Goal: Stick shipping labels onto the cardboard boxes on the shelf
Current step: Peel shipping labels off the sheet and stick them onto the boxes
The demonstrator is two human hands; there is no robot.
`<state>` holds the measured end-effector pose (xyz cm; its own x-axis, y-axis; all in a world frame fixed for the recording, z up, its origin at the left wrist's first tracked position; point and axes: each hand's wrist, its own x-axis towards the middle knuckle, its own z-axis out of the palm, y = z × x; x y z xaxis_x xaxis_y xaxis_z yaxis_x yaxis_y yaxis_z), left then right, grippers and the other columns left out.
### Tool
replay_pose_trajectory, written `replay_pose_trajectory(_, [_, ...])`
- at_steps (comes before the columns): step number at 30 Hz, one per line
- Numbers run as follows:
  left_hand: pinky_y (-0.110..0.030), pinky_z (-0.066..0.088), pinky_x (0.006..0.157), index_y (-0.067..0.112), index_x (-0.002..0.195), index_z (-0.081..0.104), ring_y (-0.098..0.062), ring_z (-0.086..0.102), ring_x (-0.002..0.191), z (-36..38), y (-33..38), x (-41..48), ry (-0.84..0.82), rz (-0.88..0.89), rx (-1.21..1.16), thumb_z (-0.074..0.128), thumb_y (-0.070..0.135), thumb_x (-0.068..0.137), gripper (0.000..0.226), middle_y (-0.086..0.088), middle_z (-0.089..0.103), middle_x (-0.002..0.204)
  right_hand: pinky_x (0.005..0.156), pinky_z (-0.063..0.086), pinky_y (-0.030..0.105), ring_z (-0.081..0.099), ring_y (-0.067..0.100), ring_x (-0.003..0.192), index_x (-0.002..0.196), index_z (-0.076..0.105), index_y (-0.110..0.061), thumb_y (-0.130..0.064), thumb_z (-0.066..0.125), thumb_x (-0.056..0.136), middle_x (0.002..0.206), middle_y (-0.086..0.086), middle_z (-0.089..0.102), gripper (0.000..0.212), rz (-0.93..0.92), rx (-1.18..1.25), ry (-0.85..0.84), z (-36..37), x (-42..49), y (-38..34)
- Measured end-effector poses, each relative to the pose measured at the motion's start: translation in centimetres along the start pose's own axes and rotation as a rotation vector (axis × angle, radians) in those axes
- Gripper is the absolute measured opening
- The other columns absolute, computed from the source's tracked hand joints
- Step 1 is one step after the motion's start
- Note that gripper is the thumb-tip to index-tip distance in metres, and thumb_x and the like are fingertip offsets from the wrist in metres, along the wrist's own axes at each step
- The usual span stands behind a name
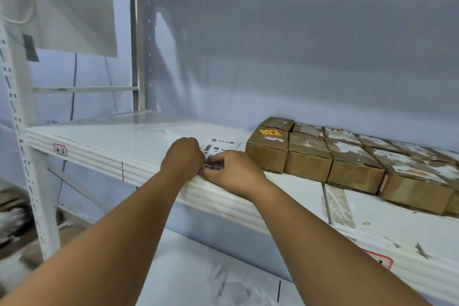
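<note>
- Head view: pinning the label sheet (221, 143) at the front edge of the shelf (99, 136) with a curled left hand (182, 156); pinching a barcode label (212, 168) off it with the curled right hand (233, 171).
- Well apart from the cardboard boxes (308, 156), farther right on the shelf.
- Risks tearing or creasing the label if peeled too fast; could fold glue-to-glue on the carry; might drag the sheet off the edge under a loosened pin.
</note>
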<state>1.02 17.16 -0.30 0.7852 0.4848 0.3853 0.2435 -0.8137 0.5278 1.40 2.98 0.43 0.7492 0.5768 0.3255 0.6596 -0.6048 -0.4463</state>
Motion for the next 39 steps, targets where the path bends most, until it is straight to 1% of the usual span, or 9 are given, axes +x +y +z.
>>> replay_pose_trajectory(4, [-0.021,0.035,0.082,0.011,0.109,0.063,-0.022,0.054,0.105,-0.8,-0.2,-0.2,0.118,-0.044,-0.314,0.041,0.003,0.088,0.032,-0.002,0.062,0.114,0.083,0.051,0.033,0.061,0.015,0.099,0.097,0.072,-0.024,-0.055,0.062,0.080,0.103,-0.007,0.070,0.037,-0.012,-0.071,0.037,-0.1,-0.1,-0.1])
replay_pose_trajectory(8, [-0.023,0.040,0.082,0.020,0.091,0.067,-0.018,0.059,0.099,-1.5,-0.8,-0.1,0.103,-0.119,-0.570,0.046,0.007,0.086,0.024,0.000,0.067,0.105,0.078,0.053,0.033,0.061,0.012,0.093,0.092,0.072,-0.025,-0.054,0.061,0.079,0.095,-0.009,0.070,0.034,-0.074,-0.118,0.066,0.2,-0.2,-0.3])
replay_pose_trajectory(13, [-0.034,0.046,0.087,0.020,0.076,0.063,-0.022,0.064,0.088,-1.9,-1.8,0.1,0.124,-0.133,-0.821,0.045,0.004,0.086,0.026,-0.001,0.068,0.083,0.093,0.045,0.031,0.050,0.009,0.113,0.115,0.065,-0.032,-0.057,0.064,0.079,0.118,-0.011,0.061,0.044,-0.228,-0.208,-0.107,-0.6,-1.2,-1.0])
replay_pose_trajectory(17, [-0.022,0.045,0.072,0.016,0.076,0.062,-0.015,0.061,0.074,-2.3,-2.0,-0.1,0.169,-0.181,-1.030,0.047,0.005,0.089,0.023,-0.001,0.060,0.082,0.084,0.050,0.030,0.062,0.012,0.094,0.096,0.074,-0.025,-0.042,0.059,0.089,0.099,-0.007,0.072,0.024,-0.184,0.053,-0.025,-0.9,-1.5,-1.0])
replay_pose_trajectory(21, [-0.023,0.040,0.062,0.014,0.071,0.060,-0.016,0.046,0.057,-2.6,-1.5,-0.8,0.183,-0.140,-0.969,0.048,0.005,0.087,0.022,-0.002,0.052,0.069,0.072,0.047,0.031,0.063,0.019,0.081,0.084,0.074,-0.015,-0.024,0.058,0.091,0.085,0.000,0.072,0.020,-0.047,0.375,0.218,-1.4,-1.3,-1.0])
replay_pose_trajectory(29, [-0.022,0.033,0.045,0.013,0.057,0.060,-0.017,0.045,0.043,-2.6,-0.5,-2.4,-0.091,0.064,-0.733,0.055,0.031,0.091,0.039,-0.001,0.055,0.052,0.059,0.035,0.021,0.055,0.011,0.072,0.088,0.072,-0.012,-0.023,0.058,0.092,0.080,-0.003,0.069,0.018,-0.004,0.285,0.451,-1.4,-0.8,-0.3])
replay_pose_trajectory(32, [-0.030,0.043,0.060,0.024,0.069,0.070,-0.009,0.059,0.063,-2.5,-0.3,-2.8,-0.267,0.205,-0.537,0.059,0.051,0.081,0.032,0.003,0.069,0.072,0.060,0.030,0.021,0.055,0.014,0.075,0.091,0.071,-0.011,-0.022,0.056,0.094,0.084,0.001,0.070,0.019,-0.022,0.258,0.567,-1.3,-0.8,0.0])
replay_pose_trajectory(36, [-0.019,0.040,0.093,0.045,0.099,0.067,0.008,0.054,0.102,-2.4,-0.2,-2.3,-0.518,0.332,-0.215,0.071,0.062,0.066,0.037,0.026,0.063,0.107,0.063,0.032,0.019,0.059,0.017,0.082,0.096,0.073,-0.012,-0.022,0.056,0.094,0.089,0.002,0.071,0.020,-0.018,0.236,0.708,-1.5,-0.8,0.1])
replay_pose_trajectory(39, [-0.017,0.036,0.098,0.039,0.110,0.064,0.005,0.050,0.113,-1.7,-0.1,-1.9,-0.478,0.378,-0.210,0.076,0.059,0.063,0.053,0.026,0.057,0.117,0.065,0.029,0.018,0.057,0.019,0.083,0.091,0.074,-0.012,-0.021,0.058,0.093,0.086,0.001,0.071,0.018,-0.035,0.207,0.780,-1.3,-0.6,0.3])
